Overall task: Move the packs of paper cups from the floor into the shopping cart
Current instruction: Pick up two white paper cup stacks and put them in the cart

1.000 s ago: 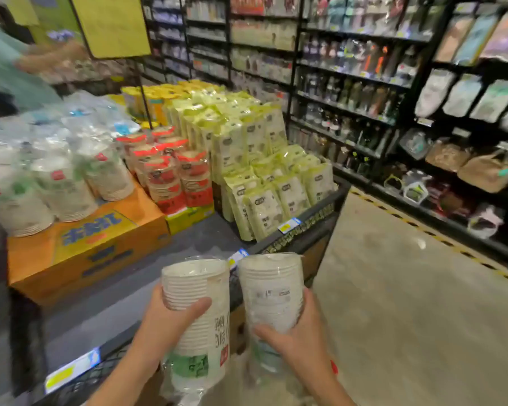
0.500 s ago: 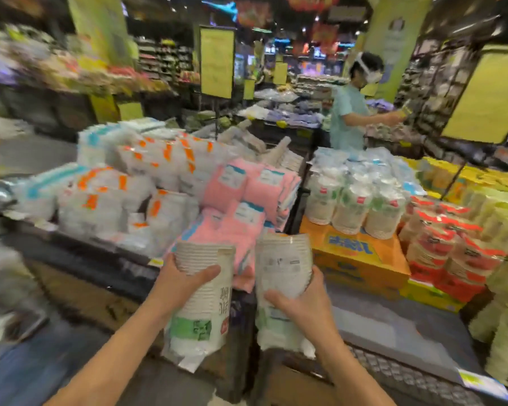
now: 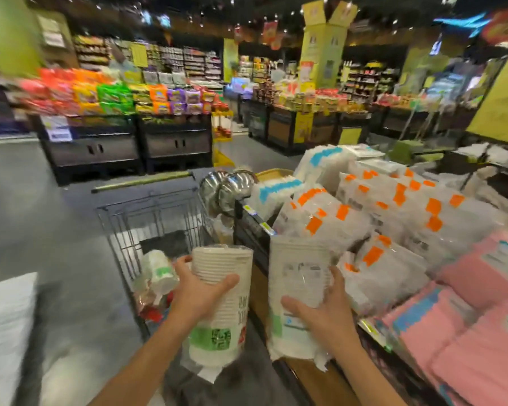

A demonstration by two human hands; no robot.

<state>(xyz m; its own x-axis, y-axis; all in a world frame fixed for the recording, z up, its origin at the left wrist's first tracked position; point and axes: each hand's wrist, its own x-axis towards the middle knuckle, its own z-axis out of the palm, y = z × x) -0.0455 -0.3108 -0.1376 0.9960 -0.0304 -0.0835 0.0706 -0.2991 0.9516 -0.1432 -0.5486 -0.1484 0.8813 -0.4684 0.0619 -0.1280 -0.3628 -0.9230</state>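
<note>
Your left hand (image 3: 198, 291) grips the left pack (image 3: 228, 260), right hand (image 3: 320, 315) the right pack (image 3: 298, 265), fingers curled round; swing both over the shopping cart (image 3: 153, 205); lower before releasing.

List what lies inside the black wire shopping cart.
A plastic-wrapped pack of white paper cups with a green label lies in the wire cart, over something red and blurred. The left hand and its cup pack hide the near end.
</note>
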